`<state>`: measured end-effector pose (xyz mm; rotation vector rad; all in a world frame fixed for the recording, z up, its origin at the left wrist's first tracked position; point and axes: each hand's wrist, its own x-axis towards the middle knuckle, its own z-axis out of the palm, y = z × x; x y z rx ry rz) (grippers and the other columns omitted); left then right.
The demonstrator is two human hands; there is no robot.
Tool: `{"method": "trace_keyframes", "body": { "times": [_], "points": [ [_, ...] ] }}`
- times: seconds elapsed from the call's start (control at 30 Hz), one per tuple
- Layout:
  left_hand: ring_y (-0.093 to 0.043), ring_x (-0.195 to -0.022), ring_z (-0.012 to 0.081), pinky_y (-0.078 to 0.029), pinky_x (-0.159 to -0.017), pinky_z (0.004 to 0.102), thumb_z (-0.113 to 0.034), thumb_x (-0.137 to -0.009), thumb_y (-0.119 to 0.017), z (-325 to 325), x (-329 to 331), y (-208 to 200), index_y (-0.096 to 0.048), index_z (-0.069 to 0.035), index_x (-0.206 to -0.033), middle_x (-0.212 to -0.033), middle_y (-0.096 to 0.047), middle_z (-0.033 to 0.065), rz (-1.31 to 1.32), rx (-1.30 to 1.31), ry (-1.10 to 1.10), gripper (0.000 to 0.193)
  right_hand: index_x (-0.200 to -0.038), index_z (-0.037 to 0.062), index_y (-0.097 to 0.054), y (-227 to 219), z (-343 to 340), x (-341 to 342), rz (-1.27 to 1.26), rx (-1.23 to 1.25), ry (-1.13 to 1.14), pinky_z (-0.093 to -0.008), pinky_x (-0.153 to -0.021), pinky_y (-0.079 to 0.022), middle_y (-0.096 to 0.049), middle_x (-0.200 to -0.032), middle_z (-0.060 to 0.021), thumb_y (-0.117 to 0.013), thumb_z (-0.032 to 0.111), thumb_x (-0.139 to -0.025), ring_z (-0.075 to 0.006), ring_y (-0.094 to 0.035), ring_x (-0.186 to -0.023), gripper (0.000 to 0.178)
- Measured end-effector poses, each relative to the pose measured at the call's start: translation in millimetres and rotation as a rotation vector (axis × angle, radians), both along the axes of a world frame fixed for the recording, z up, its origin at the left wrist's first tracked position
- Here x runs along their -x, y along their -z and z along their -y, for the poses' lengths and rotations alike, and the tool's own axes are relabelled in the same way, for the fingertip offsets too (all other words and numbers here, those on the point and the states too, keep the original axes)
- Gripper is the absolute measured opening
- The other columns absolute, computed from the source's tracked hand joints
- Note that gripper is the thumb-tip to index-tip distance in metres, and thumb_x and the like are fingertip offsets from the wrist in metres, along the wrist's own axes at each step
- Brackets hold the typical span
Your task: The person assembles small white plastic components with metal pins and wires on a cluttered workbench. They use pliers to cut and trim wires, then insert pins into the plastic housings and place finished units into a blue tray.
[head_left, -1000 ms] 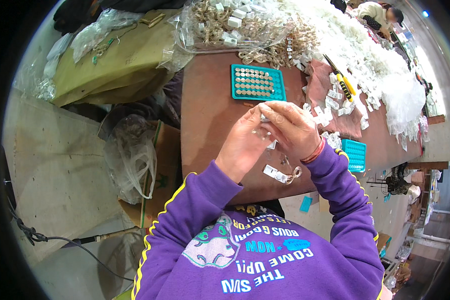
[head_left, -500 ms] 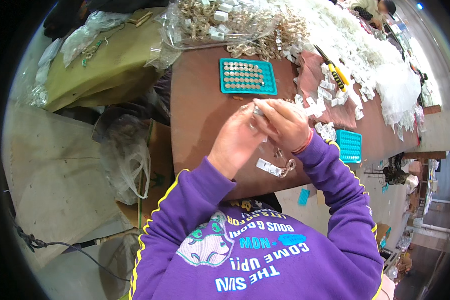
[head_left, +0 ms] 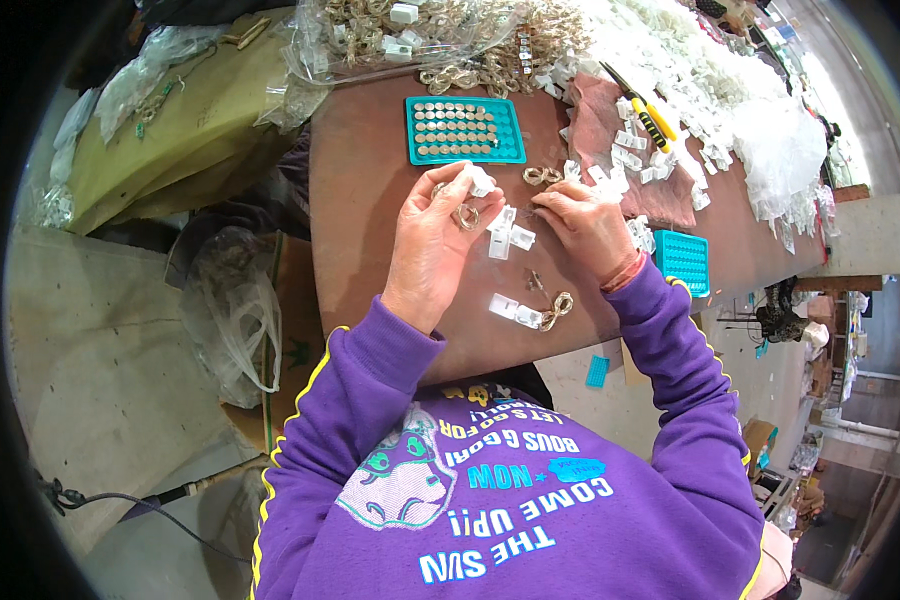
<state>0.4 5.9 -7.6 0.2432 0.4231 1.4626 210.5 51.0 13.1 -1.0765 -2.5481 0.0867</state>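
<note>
My left hand [head_left: 432,245] is closed, pinching a small white plastic battery box [head_left: 481,181] between thumb and fingers, with a coil of thin wire [head_left: 465,217] hanging by its palm. To its right, my right hand [head_left: 588,228] has thumb and fingertips pressed together low over the table; what they hold, if anything, is too small to make out. Between the hands lie white plastic pieces [head_left: 508,236]. Another wire coil [head_left: 542,176] rests beyond the right fingertips. Nearer to me is a white box [head_left: 515,310] with coiled wire [head_left: 560,309].
A teal tray [head_left: 465,158] with rows of coin cells stands beyond my hands. Yellow-handled pliers [head_left: 654,125] lie on a pink cloth [head_left: 600,110] beside a heap of white parts [head_left: 710,90]. A second teal tray [head_left: 682,263] sits at the right table edge.
My hands were together and have moved apart, the left one keeping the white battery box. White pieces now show on the table between them. The whole view has shifted slightly.
</note>
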Motion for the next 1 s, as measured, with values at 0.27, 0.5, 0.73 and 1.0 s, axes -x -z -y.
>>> {"method": "trace_keyframes", "body": {
  "times": [0.27,0.5,0.73,1.0],
  "points": [
    [-0.065,-0.092,0.0207,-0.055,-0.091,0.0382,-0.007,-0.095,-0.061,-1,2,-3,-0.058,-0.003,-0.107,-0.098,-0.064,0.0087,-0.004,0.016,0.004,0.014,-0.084,0.0066,-0.061,-1,1,8,0.269,-0.123,-0.04,-0.0353,-0.07,-0.053,-0.059,-0.083,-0.0072,-0.06,0.008,-0.075,-0.0238,-0.065,-0.084,0.01],
    [-0.065,-0.1,0.026,-0.053,-0.095,0.0409,-0.007,-0.094,-0.06,0,3,1,-0.058,-0.004,-0.111,-0.105,-0.065,0.012,-0.019,-0.05,0.033,0.017,-0.085,0.0066,-0.06,6,-1,8,0.236,-0.134,-0.036,-0.036,-0.069,-0.053,-0.059,-0.083,-0.0082,-0.059,0.007,-0.076,-0.0259,-0.065,-0.081,0.009],
    [-0.065,-0.101,0.0232,-0.053,-0.095,0.0402,-0.009,-0.096,-0.059,-1,2,5,-0.058,-0.003,-0.112,-0.106,-0.065,0.0113,-0.032,-0.056,0.073,0.017,-0.091,0.0059,-0.067,-6,-6,14,-0.082,0.08,0.05,-0.0355,-0.066,-0.055,-0.067,-0.085,-0.0121,-0.061,0.002,-0.078,-0.0286,-0.067,-0.074,0.015],
    [-0.065,-0.101,0.0203,-0.053,-0.094,0.0386,-0.012,-0.098,-0.057,1,1,1,-0.059,-0.003,-0.116,-0.107,-0.066,0.0107,0.008,-0.074,0.209,0.02,-0.094,-0.0028,-0.066,-44,10,36,-0.877,0.831,0.169,-0.0221,-0.072,-0.054,-0.07,-0.087,-0.0063,-0.066,0.001,-0.087,-0.0103,-0.067,-0.083,0.007]
  ]
}}
